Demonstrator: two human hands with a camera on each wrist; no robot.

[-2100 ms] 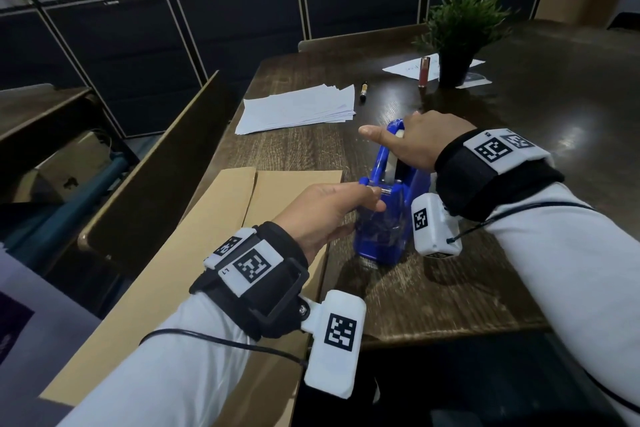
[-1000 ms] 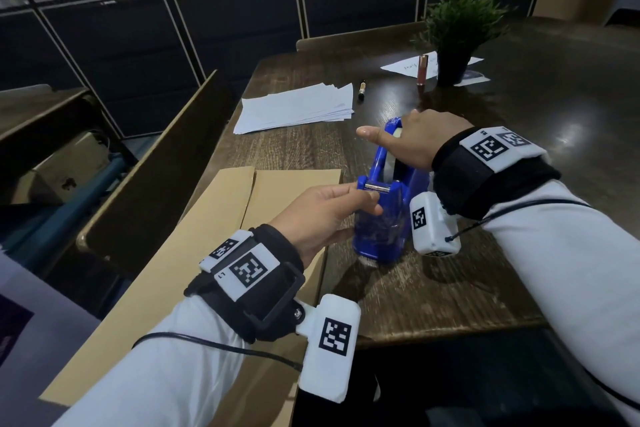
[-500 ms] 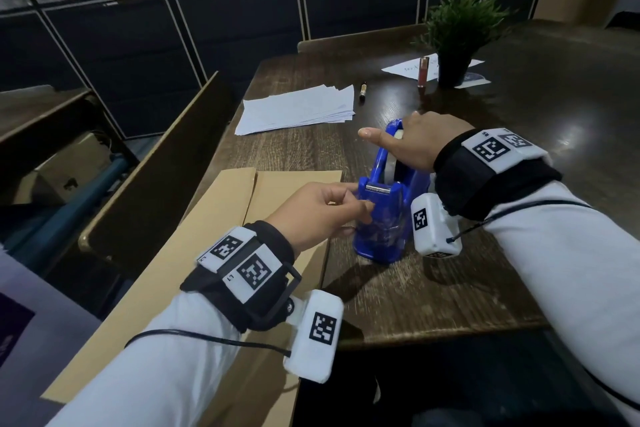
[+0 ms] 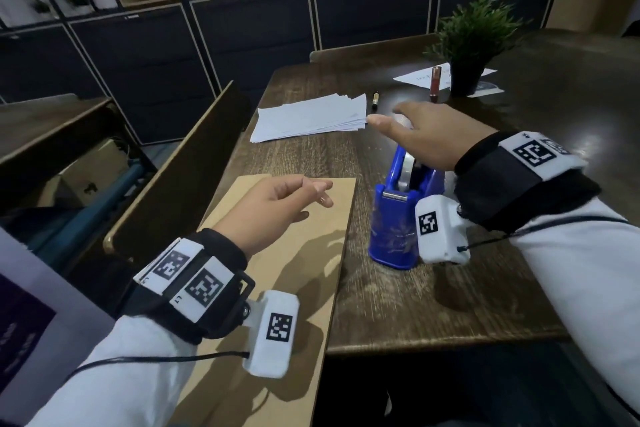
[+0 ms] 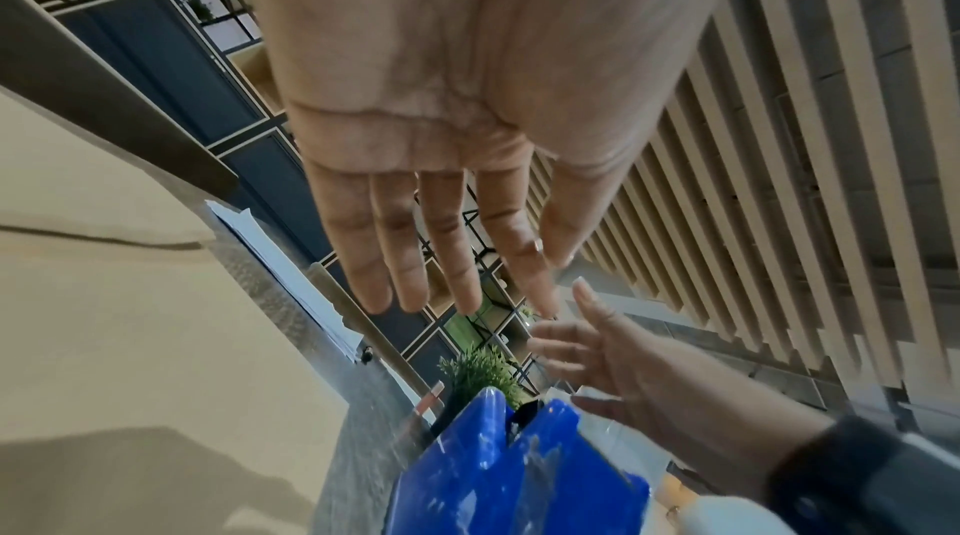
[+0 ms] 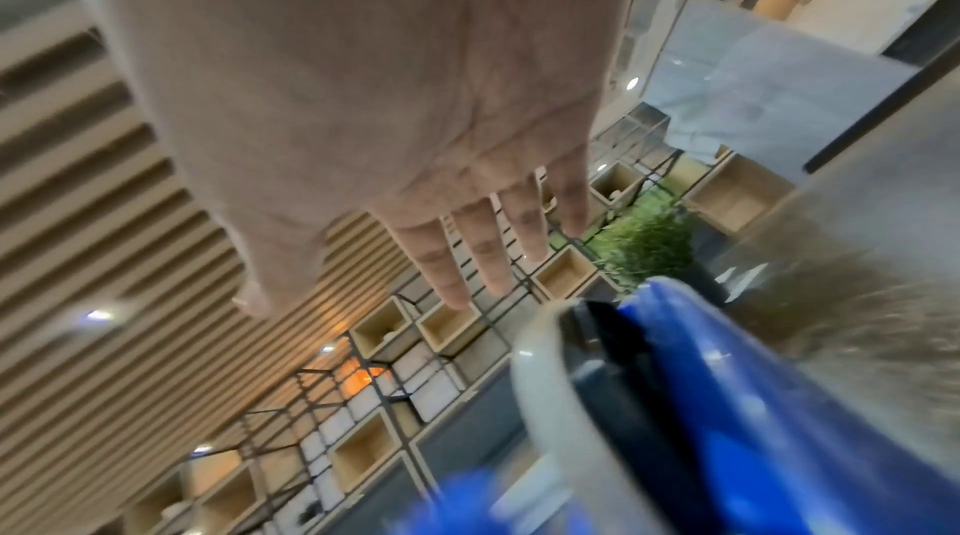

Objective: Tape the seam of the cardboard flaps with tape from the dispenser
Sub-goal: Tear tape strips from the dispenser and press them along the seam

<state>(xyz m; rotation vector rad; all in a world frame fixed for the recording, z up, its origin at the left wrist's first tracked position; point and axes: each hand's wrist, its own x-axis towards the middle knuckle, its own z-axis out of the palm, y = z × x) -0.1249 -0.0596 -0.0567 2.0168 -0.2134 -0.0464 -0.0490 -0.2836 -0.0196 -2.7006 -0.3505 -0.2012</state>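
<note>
Now, from the head view: hovering over the cardboard flaps with the left hand, fingers loosely extended and holding nothing. Reaching forward above the blue tape dispenser with the right hand, fingers spread, gripping nothing visible. Standing upright on the dark wooden worktop, just right of the cardboard, with the tape roll seated in it. Lying farther back: a stack of white papers, a marker and a potted plant.

Looking along the left wrist: stretching out straight, fingers together, palm empty, above the cardboard; showing the dispenser below and the other hand open beyond.

Looking along the right wrist: extending, fingers straight and empty, over the dispenser's blue body and the blurred roll.
</note>
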